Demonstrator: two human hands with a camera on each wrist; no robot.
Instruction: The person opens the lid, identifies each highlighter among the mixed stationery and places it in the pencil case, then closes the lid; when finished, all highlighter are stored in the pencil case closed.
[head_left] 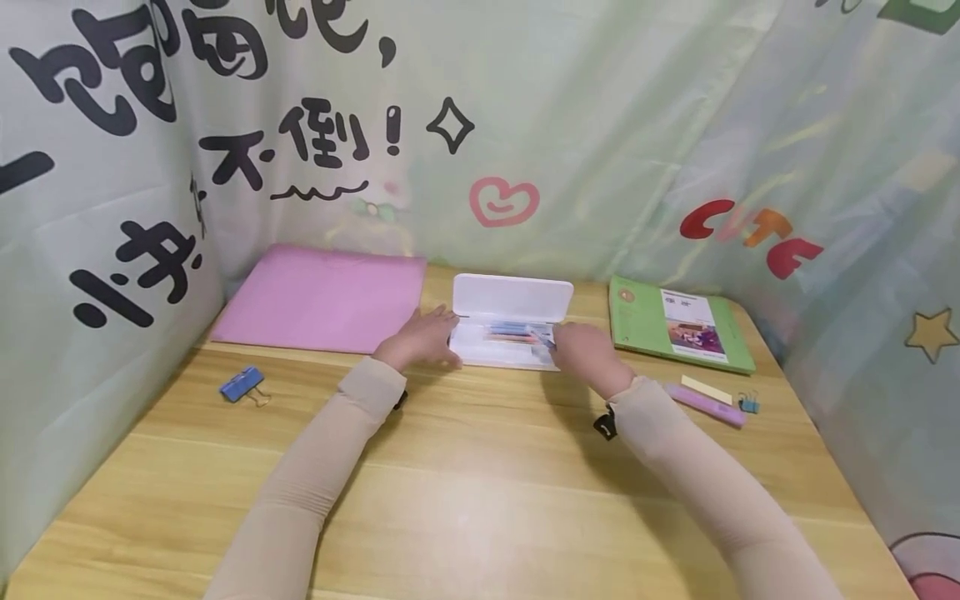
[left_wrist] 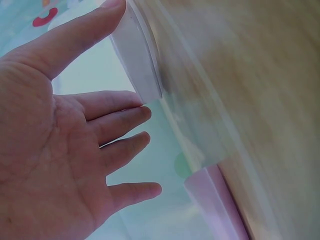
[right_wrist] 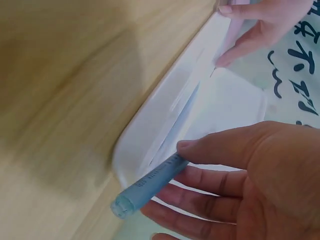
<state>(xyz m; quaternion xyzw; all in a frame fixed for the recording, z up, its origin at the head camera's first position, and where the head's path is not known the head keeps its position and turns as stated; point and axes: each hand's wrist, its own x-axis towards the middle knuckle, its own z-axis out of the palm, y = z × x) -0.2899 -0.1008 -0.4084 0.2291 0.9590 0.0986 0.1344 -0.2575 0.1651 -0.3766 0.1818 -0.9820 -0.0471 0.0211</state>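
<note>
A white pencil case lies on the table with its lid raised at the back. Several slim pens or pencils lie inside it. My left hand is at the case's left end, thumb and index fingertip against its end wall and corner, the other fingers spread straight. Over the right end of the case, my right hand pinches a light-blue pen between thumb and fingers. One end of this pen points out past the hand, with small lettering along its barrel.
At the back left lies a pink folder, with a blue binder clip in front. On the right are a green book, a pale yellow strip, a purple bar-shaped item and a small teal binder clip. A printed curtain borders the table.
</note>
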